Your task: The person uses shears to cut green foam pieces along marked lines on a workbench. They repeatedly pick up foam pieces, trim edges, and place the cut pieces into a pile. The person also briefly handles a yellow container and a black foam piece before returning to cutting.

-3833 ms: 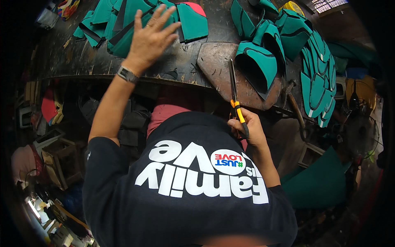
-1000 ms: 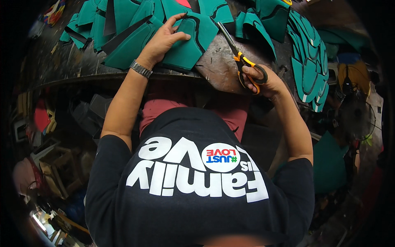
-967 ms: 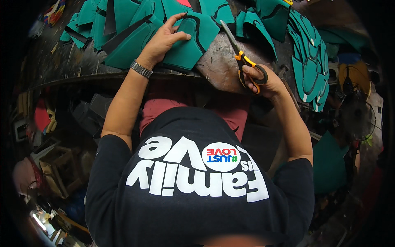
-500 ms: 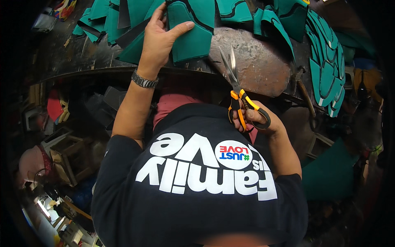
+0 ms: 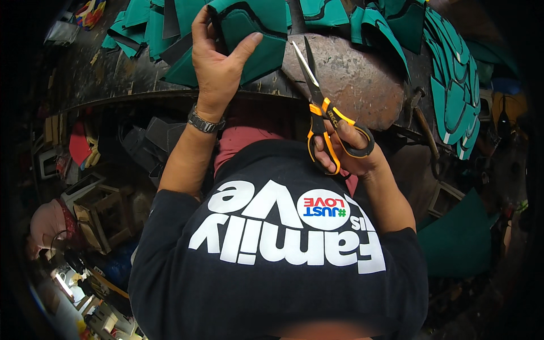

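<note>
My left hand, a watch on its wrist, grips a green fabric piece with black edging. The thumb lies on its face and the fingers go behind it, partly hidden. In my right hand is a pair of scissors with orange and black handles, fingers through the loops. The blades stand slightly apart and point up beside the piece's right edge, not visibly cutting it.
The dark worktable carries more green pieces at the left. A worn stone slab lies right of the scissors. Beyond it are a hammer and a pile of green pieces. Wooden stools stand below left.
The scissors have moved up and left toward the green piece, and their blades have come closer together. My left hand has shifted slightly down, and the piece has tilted and moved left.
</note>
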### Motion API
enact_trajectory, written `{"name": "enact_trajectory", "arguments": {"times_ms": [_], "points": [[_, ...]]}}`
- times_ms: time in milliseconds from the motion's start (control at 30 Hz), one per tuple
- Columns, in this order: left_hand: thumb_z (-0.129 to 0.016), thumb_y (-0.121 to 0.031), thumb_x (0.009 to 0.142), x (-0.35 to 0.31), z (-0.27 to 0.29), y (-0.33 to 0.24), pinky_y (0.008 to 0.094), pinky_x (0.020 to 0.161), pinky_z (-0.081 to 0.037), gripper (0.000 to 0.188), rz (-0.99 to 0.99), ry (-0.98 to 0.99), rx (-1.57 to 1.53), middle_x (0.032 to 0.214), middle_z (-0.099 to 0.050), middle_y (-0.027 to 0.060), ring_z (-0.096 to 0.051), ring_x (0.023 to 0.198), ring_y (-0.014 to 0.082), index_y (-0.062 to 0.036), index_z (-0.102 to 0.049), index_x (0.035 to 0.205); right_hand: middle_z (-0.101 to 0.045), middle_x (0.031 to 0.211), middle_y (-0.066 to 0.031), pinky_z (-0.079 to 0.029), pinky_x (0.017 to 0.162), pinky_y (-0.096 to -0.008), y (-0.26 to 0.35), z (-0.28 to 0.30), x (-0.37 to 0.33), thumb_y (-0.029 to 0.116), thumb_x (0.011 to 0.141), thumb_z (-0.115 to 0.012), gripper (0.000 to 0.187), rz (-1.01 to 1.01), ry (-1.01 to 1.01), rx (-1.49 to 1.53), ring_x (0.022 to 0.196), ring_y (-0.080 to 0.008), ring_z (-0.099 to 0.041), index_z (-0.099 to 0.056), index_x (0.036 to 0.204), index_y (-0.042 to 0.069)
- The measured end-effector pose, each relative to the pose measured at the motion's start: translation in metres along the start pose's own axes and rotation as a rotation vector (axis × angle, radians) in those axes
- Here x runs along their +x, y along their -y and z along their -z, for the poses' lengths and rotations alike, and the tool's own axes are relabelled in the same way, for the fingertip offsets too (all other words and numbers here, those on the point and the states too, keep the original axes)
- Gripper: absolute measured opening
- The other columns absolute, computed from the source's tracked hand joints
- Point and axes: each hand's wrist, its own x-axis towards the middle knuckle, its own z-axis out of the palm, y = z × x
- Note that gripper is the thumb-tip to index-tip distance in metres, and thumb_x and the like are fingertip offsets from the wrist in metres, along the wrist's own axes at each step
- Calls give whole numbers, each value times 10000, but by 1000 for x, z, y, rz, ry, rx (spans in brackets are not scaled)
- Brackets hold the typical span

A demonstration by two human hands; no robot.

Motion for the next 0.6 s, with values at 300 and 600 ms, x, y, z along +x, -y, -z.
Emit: {"name": "enact_trajectory", "arguments": {"times_ms": [300,600], "points": [[-720,63,790,-10,3,6,312,895,-524,664,88,-48,-90,1157,-569,105,-588,1049,177,-18,-371,1350,-563,676,-81,-410,429,-219,-7,-5,9,504,859,-647,517,-13,-127,26,501,-135,-536,-575,910,-5],[-733,-2,766,-8,18,-12,302,954,-460,762,656,382,-291,1247,-532,104,-532,1132,162,-11,-336,1416,-567,648,-32,-425,484,-197,4,-11,8,289,842,-715,309,270,-495,-344,511,-76,-529,-577,904,20]]}}
